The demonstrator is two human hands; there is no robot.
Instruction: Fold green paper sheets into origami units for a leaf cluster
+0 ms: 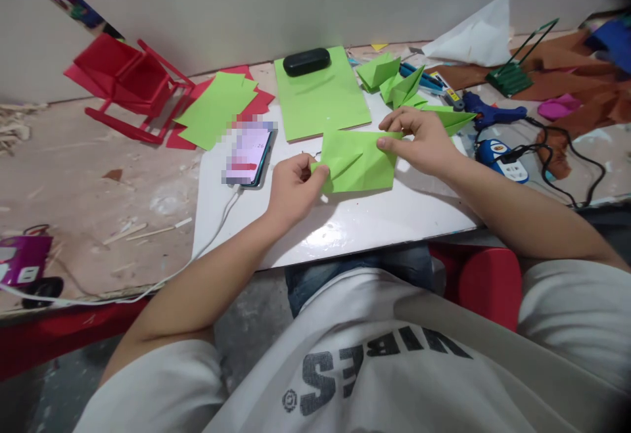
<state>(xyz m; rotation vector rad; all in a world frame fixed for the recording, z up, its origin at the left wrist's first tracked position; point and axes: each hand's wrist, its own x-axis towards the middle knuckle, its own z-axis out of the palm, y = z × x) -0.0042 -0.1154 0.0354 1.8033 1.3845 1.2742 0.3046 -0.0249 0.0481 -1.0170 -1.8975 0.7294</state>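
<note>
A red model chair (145, 81) stood at the left. A phone (249, 154) lay on the white board (231, 229). The left hand (294, 186) pinched the left edge of the green sheet (367, 171), positioned over the board. The right hand (419, 140) gripped its upper-right corner. Folded green pieces (378, 73) lay beyond; a blue glue gun (493, 112) lay farther right.

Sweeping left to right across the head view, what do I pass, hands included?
Red model chair → phone → left hand → held green paper → right hand → blue glue gun → pink piece.
</note>
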